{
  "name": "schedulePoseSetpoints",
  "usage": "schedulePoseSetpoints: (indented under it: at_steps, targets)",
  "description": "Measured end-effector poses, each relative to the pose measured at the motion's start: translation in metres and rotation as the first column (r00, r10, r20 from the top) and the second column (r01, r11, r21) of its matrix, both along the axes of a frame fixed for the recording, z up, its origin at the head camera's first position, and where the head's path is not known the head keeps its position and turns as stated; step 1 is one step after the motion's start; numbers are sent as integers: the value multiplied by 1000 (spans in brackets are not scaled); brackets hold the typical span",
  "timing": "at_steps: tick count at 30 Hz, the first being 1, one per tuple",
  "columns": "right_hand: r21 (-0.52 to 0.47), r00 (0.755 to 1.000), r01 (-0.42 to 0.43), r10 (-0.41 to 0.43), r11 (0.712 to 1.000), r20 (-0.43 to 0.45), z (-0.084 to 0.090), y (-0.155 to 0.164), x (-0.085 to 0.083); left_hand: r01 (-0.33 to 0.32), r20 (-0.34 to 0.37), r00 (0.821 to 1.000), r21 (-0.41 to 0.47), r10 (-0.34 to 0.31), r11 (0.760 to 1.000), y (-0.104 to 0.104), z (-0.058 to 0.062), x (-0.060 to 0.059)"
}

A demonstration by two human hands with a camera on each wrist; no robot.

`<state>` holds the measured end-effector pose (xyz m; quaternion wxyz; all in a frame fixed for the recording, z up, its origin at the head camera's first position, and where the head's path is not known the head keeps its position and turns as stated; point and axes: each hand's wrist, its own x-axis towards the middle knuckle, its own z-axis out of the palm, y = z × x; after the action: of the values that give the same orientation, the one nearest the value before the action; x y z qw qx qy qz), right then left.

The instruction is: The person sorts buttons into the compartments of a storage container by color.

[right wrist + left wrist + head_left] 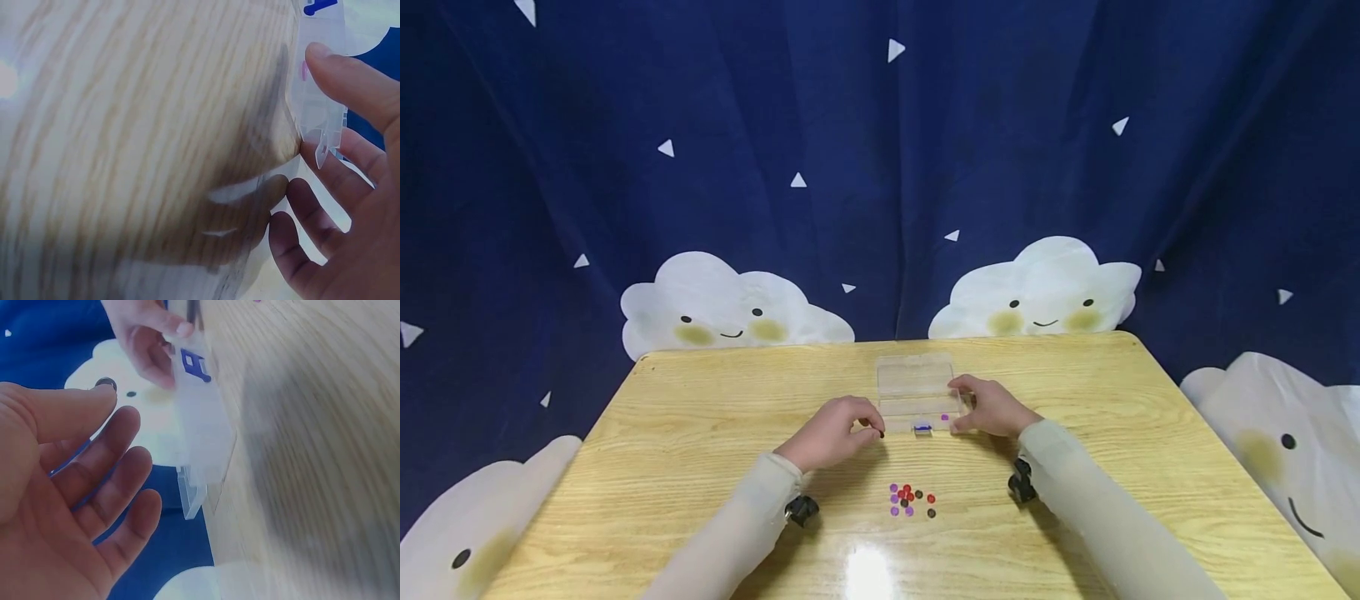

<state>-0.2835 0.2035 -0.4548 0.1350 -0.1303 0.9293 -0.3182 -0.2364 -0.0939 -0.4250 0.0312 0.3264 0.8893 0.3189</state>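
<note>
We see the clear box [898, 407] lying open near the middle of the worktop [715, 408], its long axis running left to right across our view. Its front wall, with the blue latch [922, 428], faces us, and the lid [914, 375] opens away toward the far edge. Our right hand [992, 407] grips the box's right end, thumb at the near corner and fingers reaching round to the far side, so it partly covers that end. Inside, near the thumb, we see a purple bead [945, 417]. Our left hand [835, 432] is just beside the box's near left corner, thumb and forefinger pinching a dark bead [106, 382], the other fingers loosely bent; we cannot tell which way the bead's hole points. Nearer to us, apart from the box, purple, red and dark loose beads [907, 495] lie in a small cluster between our forearms. Black wrist cameras [802, 509] sit at both pale sleeves [737, 508]. Beyond the worktop we have a dark blue curtain [850, 125] with white triangles and smiling clouds [722, 292].
</note>
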Motion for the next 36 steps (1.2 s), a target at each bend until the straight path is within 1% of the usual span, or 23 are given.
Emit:
schedulePoseSetpoints:
  at_steps: [3,8,10,17,21,28,31,36]
  targets:
    - [3,1000,-2,2,1000,-1,0,0,0,-11,-5,1000,2,11,1000,-5,1,2]
    - [4,1000,-4,4,1000,-1,2,-1,1,-22,-22,1000,-4,22,1000,-12,0,2]
    - [3,1000,0,0,1000,-1,2,-2,1,-26,-34,999,-2,26,1000,-14,-1,1]
    - [16,1000,-4,4,1000,-11,1,-1,0,-45,-33,998,-2,45,999,-14,0,-4]
    - [18,1000,-5,6,1000,-19,-1,-3,-1,-57,-46,997,3,57,998,-13,0,-7]
    - [23,1000,-4,4,1000,-23,-3,-1,-1,-100,-67,993,-1,100,995,-2,-2,-14]
    - [28,1000,3,-3,1000,-26,-3,0,-1,-93,-67,993,19,94,995,4,-2,-16]
    - [31,1000,1,0,1000,-28,-2,0,-1,-95,-47,994,31,97,995,14,-5,-21]
